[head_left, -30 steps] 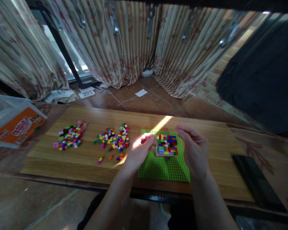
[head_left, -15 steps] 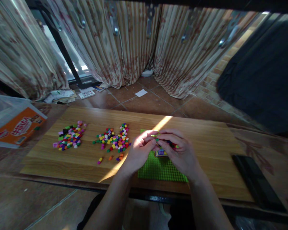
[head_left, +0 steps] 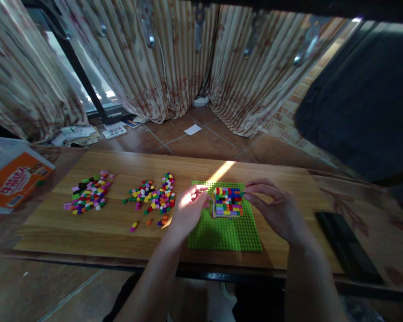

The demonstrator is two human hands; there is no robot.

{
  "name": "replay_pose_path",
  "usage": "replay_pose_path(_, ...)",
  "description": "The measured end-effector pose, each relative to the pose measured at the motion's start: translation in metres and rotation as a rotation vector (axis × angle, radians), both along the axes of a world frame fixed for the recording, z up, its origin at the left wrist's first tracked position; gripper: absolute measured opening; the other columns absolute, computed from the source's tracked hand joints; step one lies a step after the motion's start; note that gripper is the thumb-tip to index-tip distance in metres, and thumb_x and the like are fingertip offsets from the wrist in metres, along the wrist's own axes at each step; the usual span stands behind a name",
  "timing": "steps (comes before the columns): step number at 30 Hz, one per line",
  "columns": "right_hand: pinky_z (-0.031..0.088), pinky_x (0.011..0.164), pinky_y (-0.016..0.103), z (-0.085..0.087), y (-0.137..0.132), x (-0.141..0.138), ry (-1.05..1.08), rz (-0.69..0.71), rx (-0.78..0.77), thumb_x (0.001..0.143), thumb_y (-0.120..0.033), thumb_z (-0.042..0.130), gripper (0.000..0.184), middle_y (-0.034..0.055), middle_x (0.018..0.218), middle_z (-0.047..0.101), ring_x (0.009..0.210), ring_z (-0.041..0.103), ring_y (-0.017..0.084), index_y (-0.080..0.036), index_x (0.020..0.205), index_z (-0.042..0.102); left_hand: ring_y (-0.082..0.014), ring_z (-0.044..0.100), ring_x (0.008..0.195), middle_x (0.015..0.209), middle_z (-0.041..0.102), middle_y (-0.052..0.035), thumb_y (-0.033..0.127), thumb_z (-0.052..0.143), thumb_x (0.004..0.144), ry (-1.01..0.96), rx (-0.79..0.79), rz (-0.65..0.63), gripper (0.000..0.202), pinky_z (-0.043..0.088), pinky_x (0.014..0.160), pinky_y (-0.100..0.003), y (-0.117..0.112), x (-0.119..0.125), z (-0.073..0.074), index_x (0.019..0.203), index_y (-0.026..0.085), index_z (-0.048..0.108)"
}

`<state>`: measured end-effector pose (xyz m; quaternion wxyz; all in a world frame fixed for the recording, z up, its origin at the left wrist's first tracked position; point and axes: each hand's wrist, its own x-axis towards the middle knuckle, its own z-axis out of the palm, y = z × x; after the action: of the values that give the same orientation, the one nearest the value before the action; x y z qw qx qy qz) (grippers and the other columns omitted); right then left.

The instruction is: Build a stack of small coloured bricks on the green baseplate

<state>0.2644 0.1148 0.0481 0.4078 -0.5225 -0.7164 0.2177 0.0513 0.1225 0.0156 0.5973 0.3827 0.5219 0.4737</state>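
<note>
A block of many-coloured toy bricks [head_left: 227,203] stands on the green baseplate [head_left: 226,237], toward its far half. My left hand [head_left: 190,208] is at the block's left side, thumb and fingers drawn together; whether anything small is between them I cannot make out. On the other side, my right hand [head_left: 275,208] pinches a small dark green brick [head_left: 243,193] close to the block's right edge. Its fingertips partly cover that brick. The top of the block shows rows of red, yellow, blue, orange, purple and dark bricks.
Loose bricks lie in two piles on the wooden table, a left pile [head_left: 90,193] and a middle pile [head_left: 154,194], with several strays in front. A clear box with an orange label [head_left: 18,181] stands far left. A black flat object [head_left: 347,246] lies at the right.
My hands were together over the block and have moved apart, the right one to the right with the green brick. The block's top is now uncovered. The view has shifted slightly.
</note>
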Motion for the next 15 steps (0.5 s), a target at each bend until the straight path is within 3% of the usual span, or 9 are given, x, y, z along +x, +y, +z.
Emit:
replay_pose_path(9,0.053,0.086,0.044,-0.011,0.004,-0.018,-0.043,0.037,-0.027,0.084,-0.026,0.063,0.008,0.005,0.098,0.067,0.093,0.063,0.021,-0.027,0.085,0.071,-0.0148,0.065,0.075,0.08,0.07,-0.0023,0.021,0.063,0.078,-0.008,0.022,-0.041,0.014,0.053,0.072,-0.027,0.0,0.004,-0.008,0.09,0.018,0.068)
replay_pose_path(15,0.052,0.084,0.043,-0.011,0.005,-0.022,-0.076,0.009,0.022,0.082,-0.021,0.061,0.009,0.006,0.095,0.067,0.089,0.064,0.021,-0.025,0.08,0.07,-0.0123,0.062,0.07,0.08,0.069,-0.0011,0.023,0.064,0.077,0.027,0.07,-0.039,0.014,0.05,0.068,-0.025,-0.002,0.003,-0.004,0.089,0.018,0.069)
